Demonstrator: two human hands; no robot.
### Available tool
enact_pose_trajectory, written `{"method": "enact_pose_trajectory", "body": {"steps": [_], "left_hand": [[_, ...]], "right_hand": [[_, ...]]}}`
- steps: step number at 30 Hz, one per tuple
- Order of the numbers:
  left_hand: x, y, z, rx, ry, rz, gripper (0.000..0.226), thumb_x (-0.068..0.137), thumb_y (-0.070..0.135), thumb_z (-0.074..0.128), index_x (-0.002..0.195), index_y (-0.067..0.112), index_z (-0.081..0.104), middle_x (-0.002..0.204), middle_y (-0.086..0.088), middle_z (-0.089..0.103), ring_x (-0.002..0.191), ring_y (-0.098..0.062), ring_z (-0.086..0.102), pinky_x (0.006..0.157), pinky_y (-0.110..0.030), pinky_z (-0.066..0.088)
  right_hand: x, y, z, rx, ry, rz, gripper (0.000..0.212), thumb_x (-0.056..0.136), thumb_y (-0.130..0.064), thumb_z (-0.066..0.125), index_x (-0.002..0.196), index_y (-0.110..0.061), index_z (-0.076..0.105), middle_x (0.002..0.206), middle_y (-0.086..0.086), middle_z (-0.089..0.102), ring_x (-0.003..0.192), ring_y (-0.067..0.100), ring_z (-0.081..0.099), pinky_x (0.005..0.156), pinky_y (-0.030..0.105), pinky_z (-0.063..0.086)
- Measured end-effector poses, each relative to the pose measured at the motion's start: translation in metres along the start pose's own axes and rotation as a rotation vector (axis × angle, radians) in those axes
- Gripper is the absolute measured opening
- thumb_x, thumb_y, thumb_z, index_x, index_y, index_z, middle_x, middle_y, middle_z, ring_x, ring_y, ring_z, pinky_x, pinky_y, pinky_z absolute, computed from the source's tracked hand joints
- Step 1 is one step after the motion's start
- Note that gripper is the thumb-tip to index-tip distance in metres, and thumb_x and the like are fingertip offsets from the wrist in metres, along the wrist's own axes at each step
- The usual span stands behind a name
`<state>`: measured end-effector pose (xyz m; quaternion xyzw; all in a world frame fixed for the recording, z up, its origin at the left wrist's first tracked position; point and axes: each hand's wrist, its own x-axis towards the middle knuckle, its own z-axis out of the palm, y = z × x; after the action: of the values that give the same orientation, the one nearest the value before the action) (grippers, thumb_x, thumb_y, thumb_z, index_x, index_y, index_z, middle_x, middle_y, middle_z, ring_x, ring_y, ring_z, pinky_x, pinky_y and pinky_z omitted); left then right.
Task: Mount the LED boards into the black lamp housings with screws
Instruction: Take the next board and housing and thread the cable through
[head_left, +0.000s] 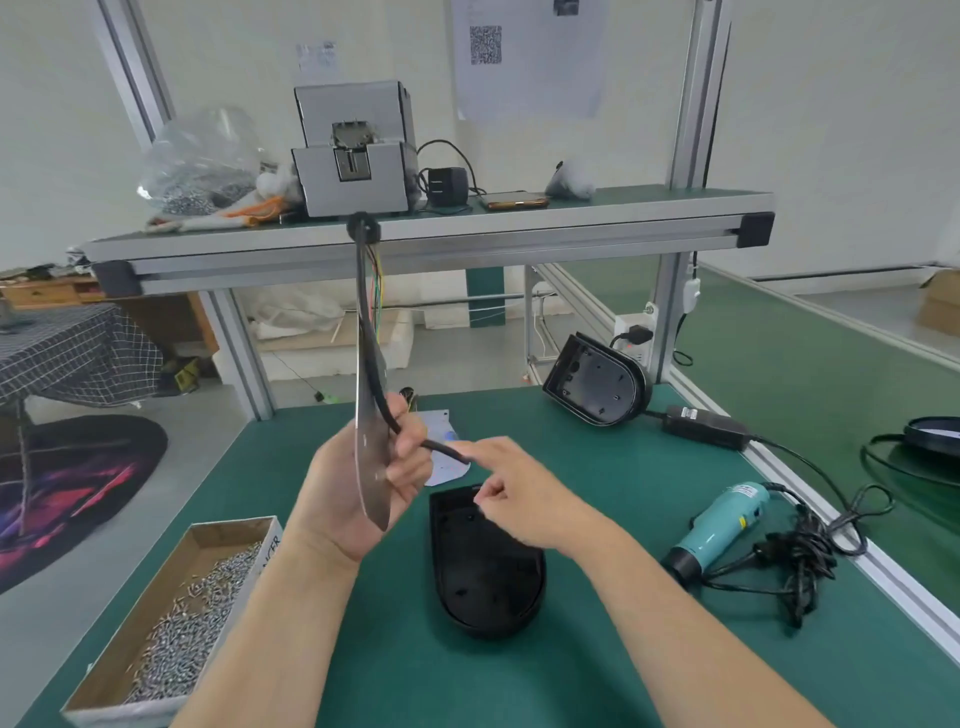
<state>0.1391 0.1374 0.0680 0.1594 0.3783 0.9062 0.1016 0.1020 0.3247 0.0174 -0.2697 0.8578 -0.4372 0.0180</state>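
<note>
views: one, head cam, wide-angle
position: over near edge of bench (779, 649), close
facing: forward, down
centre: left hand (337, 493) with board (370, 457), right hand (524, 499) on cable (376, 387)
far: shelf (467, 228) across upper frame
edges: screw box (171, 613) near left, heat gun (722, 525) right
distortion: posts (696, 104) lean

Two bare arms of one person, seen from the wearer's own head camera, enter from the bottom edge. The left forearm (270, 623) and the right forearm (701, 623) are uncovered from the wrist to where the picture cuts them off. The left hand (358, 483) and the right hand (524, 499) are bare as well. Fine detail on the fingers is blurred.
</note>
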Motion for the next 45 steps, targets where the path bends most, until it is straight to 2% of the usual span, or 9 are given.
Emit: {"method": "enact_pose_trajectory", "body": {"steps": [3, 5, 8, 10, 14, 20, 26, 33, 45], "left_hand": [[-0.002, 0.001, 0.011, -0.041, -0.11, -0.003, 0.035, 0.074, 0.023, 0.082, 0.086, 0.014, 0.05, 0.06, 0.0, 0.051, 0.041, -0.009, 0.032, 0.045, -0.018, 0.035], [-0.004, 0.001, 0.013, -0.079, -0.072, 0.009, 0.024, 0.079, 0.022, 0.079, 0.084, 0.013, 0.057, 0.069, -0.001, 0.06, 0.043, -0.008, 0.035, 0.045, -0.017, 0.041], [-0.003, 0.002, -0.002, -0.159, 0.287, 0.04, 0.029, 0.101, 0.025, 0.052, 0.084, 0.012, 0.071, 0.093, -0.006, 0.074, 0.056, -0.012, 0.064, 0.052, -0.023, 0.055], [-0.004, -0.003, -0.018, -0.112, 0.533, 0.003, 0.032, 0.106, 0.026, 0.041, 0.108, 0.009, 0.069, 0.095, -0.007, 0.076, 0.073, -0.02, 0.074, 0.063, -0.033, 0.059], [-0.012, -0.042, -0.04, 0.062, 0.732, -0.178, 0.039, 0.107, 0.017, 0.042, 0.14, -0.003, 0.05, 0.136, -0.019, 0.061, 0.124, -0.035, 0.058, 0.105, -0.052, 0.042], [-0.028, -0.066, -0.056, 0.081, 0.699, -0.348, 0.037, 0.105, 0.014, 0.043, 0.136, -0.003, 0.055, 0.12, -0.018, 0.067, 0.102, -0.033, 0.064, 0.085, -0.046, 0.049], [-0.032, -0.071, -0.056, 0.049, 0.628, -0.342, 0.035, 0.104, 0.013, 0.043, 0.134, 0.0, 0.057, 0.12, -0.018, 0.068, 0.107, -0.034, 0.063, 0.095, -0.052, 0.046], [-0.03, -0.076, -0.056, 0.03, 0.538, -0.39, 0.035, 0.103, 0.016, 0.044, 0.13, 0.002, 0.06, 0.114, -0.016, 0.071, 0.093, -0.03, 0.071, 0.086, -0.048, 0.05], [-0.023, -0.082, -0.057, 0.076, 0.488, -0.431, 0.034, 0.102, 0.018, 0.046, 0.126, 0.001, 0.063, 0.117, -0.017, 0.071, 0.093, -0.032, 0.073, 0.084, -0.047, 0.052]], "right_hand": [[0.007, 0.007, 0.015, -0.058, 0.202, -0.068, 0.039, 0.096, -0.004, 0.052, 0.125, -0.026, 0.065, 0.111, 0.002, 0.061, 0.091, 0.017, 0.061, 0.086, 0.026, 0.048], [0.011, 0.007, 0.009, -0.094, 0.37, -0.063, 0.026, 0.099, -0.008, 0.056, 0.119, -0.015, 0.071, 0.106, 0.003, 0.071, 0.096, 0.017, 0.066, 0.09, 0.029, 0.051], [0.01, -0.005, -0.014, 0.164, 0.533, -0.105, 0.015, 0.102, -0.016, 0.058, 0.102, -0.019, 0.072, 0.085, -0.002, 0.076, 0.079, 0.01, 0.074, 0.079, 0.031, 0.06], [0.008, -0.017, -0.031, 0.318, 0.608, -0.143, 0.016, 0.102, -0.02, 0.057, 0.092, -0.025, 0.068, 0.08, -0.004, 0.074, 0.069, 0.011, 0.075, 0.065, 0.025, 0.06], [0.004, -0.03, -0.045, 0.387, 0.595, -0.1, 0.02, 0.103, -0.02, 0.056, 0.088, -0.015, 0.068, 0.08, 0.0, 0.074, 0.062, 0.017, 0.074, 0.055, 0.02, 0.056], [-0.004, -0.036, -0.046, 0.387, 0.612, -0.135, 0.021, 0.102, -0.018, 0.055, 0.086, -0.012, 0.067, 0.077, 0.002, 0.072, 0.058, 0.017, 0.072, 0.053, 0.021, 0.054], [-0.013, -0.048, -0.048, 0.339, 0.647, -0.202, 0.021, 0.103, -0.017, 0.054, 0.089, -0.01, 0.067, 0.075, 0.002, 0.07, 0.058, 0.014, 0.072, 0.053, 0.021, 0.055], [-0.02, -0.049, -0.059, 0.22, 0.633, -0.246, 0.02, 0.104, -0.016, 0.053, 0.094, -0.005, 0.067, 0.076, 0.003, 0.069, 0.057, 0.012, 0.07, 0.053, 0.021, 0.055], [-0.028, -0.024, -0.056, 0.373, 0.608, -0.08, 0.022, 0.104, -0.016, 0.054, 0.089, -0.007, 0.068, 0.073, 0.007, 0.07, 0.055, 0.021, 0.07, 0.051, 0.023, 0.054]]}}
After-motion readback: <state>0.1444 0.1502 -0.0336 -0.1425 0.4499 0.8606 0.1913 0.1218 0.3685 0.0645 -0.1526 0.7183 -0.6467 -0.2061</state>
